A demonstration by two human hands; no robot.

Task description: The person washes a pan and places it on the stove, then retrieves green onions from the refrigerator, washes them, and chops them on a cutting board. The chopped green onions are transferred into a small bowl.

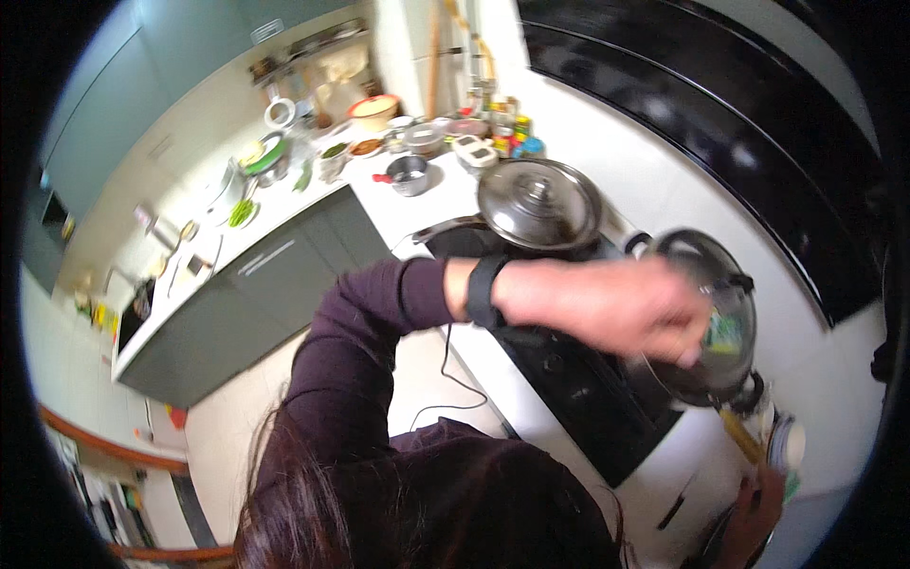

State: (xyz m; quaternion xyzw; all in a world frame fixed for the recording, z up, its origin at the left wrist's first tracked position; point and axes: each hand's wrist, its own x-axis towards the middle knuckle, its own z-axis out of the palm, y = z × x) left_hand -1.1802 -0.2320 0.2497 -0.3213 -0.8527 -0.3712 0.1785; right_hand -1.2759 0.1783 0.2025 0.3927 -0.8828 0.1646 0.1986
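Observation:
My left hand (pixel 618 309), blurred, is held over a dark round pan (pixel 686 245) on the stove. Its fingers are curled; whether they hold anything cannot be told. Green and pale food (pixel 724 333) shows inside the pan beside my fingertips, and my hand and wrist hide part of the rim. At the lower right, my right hand (pixel 757 501) grips the yellowish handle (pixel 741 435) of a utensil that reaches to the pan's near edge. The utensil's working end is not clear.
A lidded steel frying pan (pixel 540 203) stands beside the dark pan on the black cooktop (pixel 569 384). A jar (pixel 787 444) is close to my right hand. On the counter behind are a small red-handled saucepan (pixel 407 175), bottles (pixel 503 128) and bowls. A range hood (pixel 697 121) overhangs the stove.

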